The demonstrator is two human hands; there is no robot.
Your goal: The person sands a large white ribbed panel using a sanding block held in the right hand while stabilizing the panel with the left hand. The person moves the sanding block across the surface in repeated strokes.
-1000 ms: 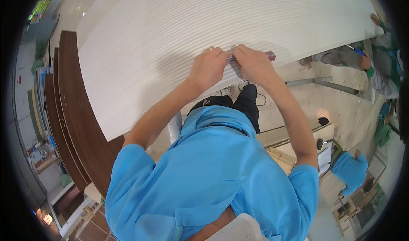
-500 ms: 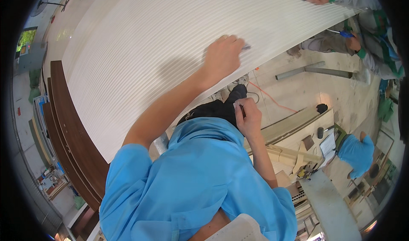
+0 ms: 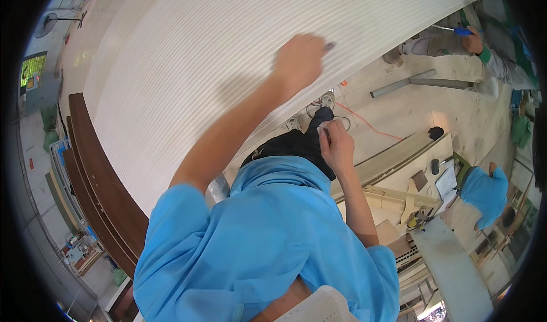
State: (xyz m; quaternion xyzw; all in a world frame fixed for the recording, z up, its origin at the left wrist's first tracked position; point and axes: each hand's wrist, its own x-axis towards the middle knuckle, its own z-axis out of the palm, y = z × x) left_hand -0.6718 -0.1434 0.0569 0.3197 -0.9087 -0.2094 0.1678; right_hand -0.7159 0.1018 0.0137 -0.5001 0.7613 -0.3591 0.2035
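A large white, finely ribbed panel [image 3: 188,88] stretches away in front of me. Over its near right part, my left hand [image 3: 299,60] is closed, with the knuckles up. From its far side pokes the tip of a small dark object [image 3: 329,47], too little of it showing to name. Close to my dark trousers [image 3: 283,147], just off the panel's near edge, my right hand [image 3: 338,144] is closed in a pinch; whatever lies between thumb and fingers is hidden.
Brown boards [image 3: 102,168] lean along the panel's left side. At far right a co-worker's hand [image 3: 472,40] holds a blue-handled tool [image 3: 462,31]. An orange cable [image 3: 370,122] and a metal leg frame [image 3: 421,82] lie on the floor. Another person [image 3: 484,194] stands beside a cluttered workbench [image 3: 393,179].
My left hand has shifted slightly farther out over the panel, still closed. The co-worker's hand at the panel's far right has slipped almost out of view. My right hand keeps its pinch.
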